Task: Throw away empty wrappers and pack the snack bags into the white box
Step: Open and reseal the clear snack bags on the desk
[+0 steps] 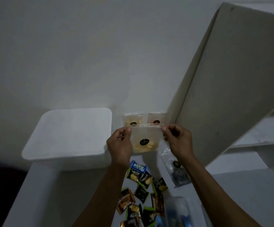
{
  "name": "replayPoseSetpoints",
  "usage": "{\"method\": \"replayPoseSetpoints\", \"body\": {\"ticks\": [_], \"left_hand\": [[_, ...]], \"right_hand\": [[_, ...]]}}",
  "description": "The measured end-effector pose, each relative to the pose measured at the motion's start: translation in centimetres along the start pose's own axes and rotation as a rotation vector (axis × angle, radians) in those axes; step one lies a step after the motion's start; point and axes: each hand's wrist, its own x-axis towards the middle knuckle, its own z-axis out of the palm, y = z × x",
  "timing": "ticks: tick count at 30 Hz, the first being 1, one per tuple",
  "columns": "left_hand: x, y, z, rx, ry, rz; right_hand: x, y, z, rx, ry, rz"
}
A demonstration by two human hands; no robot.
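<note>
A clear snack bag [145, 143] with yellow pieces and a round black label hangs upright between my hands. My left hand [120, 143] pinches its top left corner, my right hand [178, 139] pinches the top right corner. Two more clear snack bags [133, 121] [155, 119] lean against the wall just behind it. The white box [67, 133] stands to the left on the ledge, its top seen as a plain white surface. Several small wrapped snacks [140, 190] in green, black, orange and blue lie scattered on the counter below my hands.
A clear bag with dark contents [177, 172] lies under my right forearm. A bluish clear plastic pack [180, 212] sits at the bottom edge. A slanted white panel [223, 87] rises on the right, with shelves [255, 140] beyond it. The white wall is directly ahead.
</note>
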Motion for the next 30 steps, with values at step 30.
{"method": "replayPoseSetpoints", "body": {"ticks": [30], "left_hand": [[12.7, -7.7, 5.7, 0.258, 0.268, -0.071]], "right_hand": [[10.9, 9.4, 8.0, -0.069, 0.031, 0.229]]}}
